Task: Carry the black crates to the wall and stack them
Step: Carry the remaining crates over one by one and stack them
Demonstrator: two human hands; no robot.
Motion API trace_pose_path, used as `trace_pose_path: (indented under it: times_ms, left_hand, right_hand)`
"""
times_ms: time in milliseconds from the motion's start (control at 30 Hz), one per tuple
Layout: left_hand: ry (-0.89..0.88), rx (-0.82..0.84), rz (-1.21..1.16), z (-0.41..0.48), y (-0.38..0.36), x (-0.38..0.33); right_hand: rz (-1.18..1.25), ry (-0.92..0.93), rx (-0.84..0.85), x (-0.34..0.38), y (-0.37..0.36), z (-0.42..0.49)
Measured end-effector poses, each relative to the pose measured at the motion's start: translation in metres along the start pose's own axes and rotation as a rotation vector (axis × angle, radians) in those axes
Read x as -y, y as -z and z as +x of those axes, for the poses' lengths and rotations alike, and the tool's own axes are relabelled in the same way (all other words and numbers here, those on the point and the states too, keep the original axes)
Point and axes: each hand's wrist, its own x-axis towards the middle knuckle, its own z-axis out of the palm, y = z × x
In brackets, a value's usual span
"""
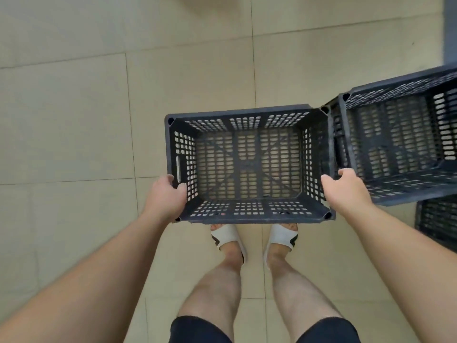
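Observation:
An empty black slotted crate [247,220] hangs level in front of me, above my feet. My left hand [167,194] grips its left end wall by the handle slot, thumb inside. My right hand [346,189] holds the right end wall, fingers curled over the rim. A second black crate [405,186] sits just to the right, its corner touching the held crate's far right corner. It rests on top of another black crate [437,221], whose edge shows below it.
Beige floor tiles [99,107] spread to the left and ahead. A dark grey vertical surface [450,30] rises at the top right, behind the stacked crates. My feet in white slippers [227,237] stand right under the held crate.

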Motion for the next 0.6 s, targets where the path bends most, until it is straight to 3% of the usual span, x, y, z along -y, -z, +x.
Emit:
trace_pose_path:
  times_ms: [300, 600]
  left_hand:
    - [0.081, -0.134, -0.034, 0.093, -0.029, 0.017]
    - [0.250, 0.001, -0.487, 0.149, -0.055, 0.024]
  right_hand:
    - [0.030, 0.000, -0.144, 0.009, -0.051, 0.079]
    - [0.138, 0.008, -0.140, 0.003, -0.070, 0.134]
